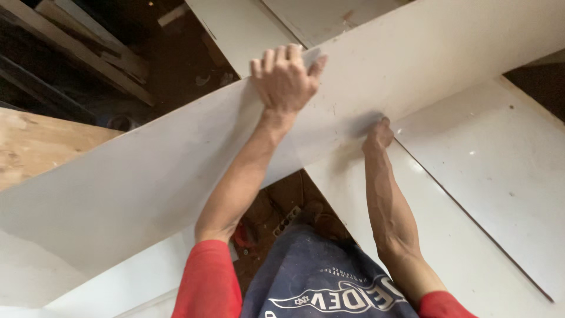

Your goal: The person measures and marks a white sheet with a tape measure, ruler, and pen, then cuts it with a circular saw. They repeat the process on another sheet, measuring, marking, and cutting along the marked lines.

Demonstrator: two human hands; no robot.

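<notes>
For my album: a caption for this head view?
Left hand grips a long white board's top edge; right hand holds its lower edge.

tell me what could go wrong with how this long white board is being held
The left hand hooks only the far edge of the long white board and the right hand pinches its near edge, both close together, so the long unsupported end toward the left could sag or swing. It crosses other white panels and could scrape them. A slip might drop it onto the cluttered floor by the person's legs.

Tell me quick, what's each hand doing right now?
Left hand: closed over the white board's top edge.
Right hand: gripping the same board's lower edge.
</notes>
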